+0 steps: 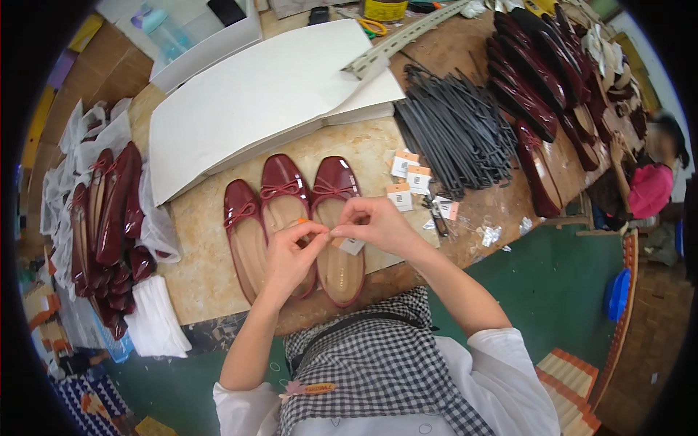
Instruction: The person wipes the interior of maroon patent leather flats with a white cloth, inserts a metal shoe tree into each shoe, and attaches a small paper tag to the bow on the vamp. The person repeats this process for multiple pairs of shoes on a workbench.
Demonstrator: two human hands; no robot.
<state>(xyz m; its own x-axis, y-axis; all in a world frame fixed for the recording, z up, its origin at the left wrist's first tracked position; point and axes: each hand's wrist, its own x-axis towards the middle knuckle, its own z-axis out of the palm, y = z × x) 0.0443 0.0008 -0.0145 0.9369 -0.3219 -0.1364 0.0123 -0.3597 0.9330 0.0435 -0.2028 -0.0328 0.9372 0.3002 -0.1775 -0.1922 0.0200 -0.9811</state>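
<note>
My left hand (291, 254) and my right hand (382, 229) meet fingertip to fingertip above three dark red ballet flats. Both are closed in a pinch. A small white hang tag (350, 245) shows beneath my right fingers. Whatever the left fingertips pinch is too small to make out; a bit of orange shows beside them. The left flat (241, 211), middle flat (282, 174) and right flat (336, 178) lie side by side, toes away from me, with bows on their fronts. My hands partly hide the middle and right ones.
Loose hang tags (411, 178) lie right of the flats, beside a pile of black strips (458, 123). White paper sheets (262, 94) are stacked behind. More red shoes are heaped left (109, 211) and right (534, 73). Another person (647, 189) sits at far right.
</note>
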